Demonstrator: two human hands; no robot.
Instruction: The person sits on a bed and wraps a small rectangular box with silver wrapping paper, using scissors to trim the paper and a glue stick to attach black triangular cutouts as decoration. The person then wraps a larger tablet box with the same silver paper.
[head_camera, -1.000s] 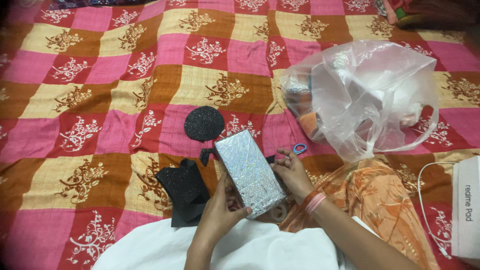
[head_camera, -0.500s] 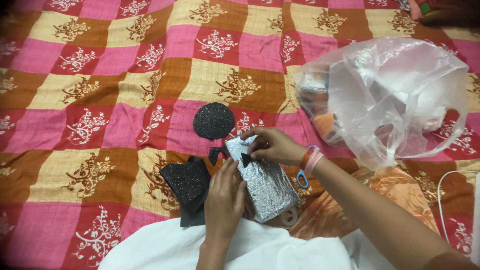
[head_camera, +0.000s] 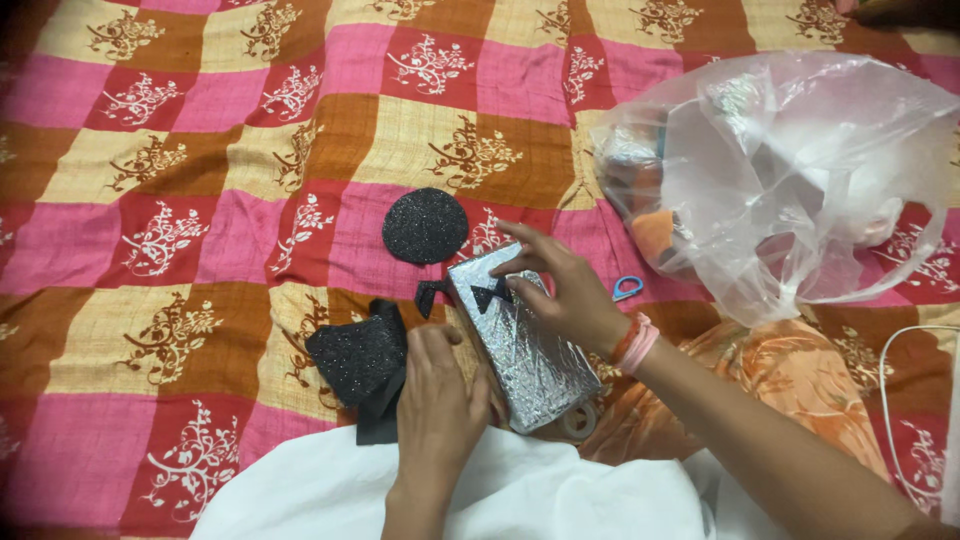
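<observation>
I steady the silver foil-wrapped box (head_camera: 522, 338) with my left hand (head_camera: 437, 412), fingers closed together against its near left edge so it lies still on the checked bedspread (head_camera: 200, 200). My right hand (head_camera: 565, 290) presses a small black bow-shaped cutout (head_camera: 490, 293) onto the box's far end, fingertips spread flat. Far right, a clear plastic bag (head_camera: 790, 170) holds bundled craft supplies, blurred through the film.
</observation>
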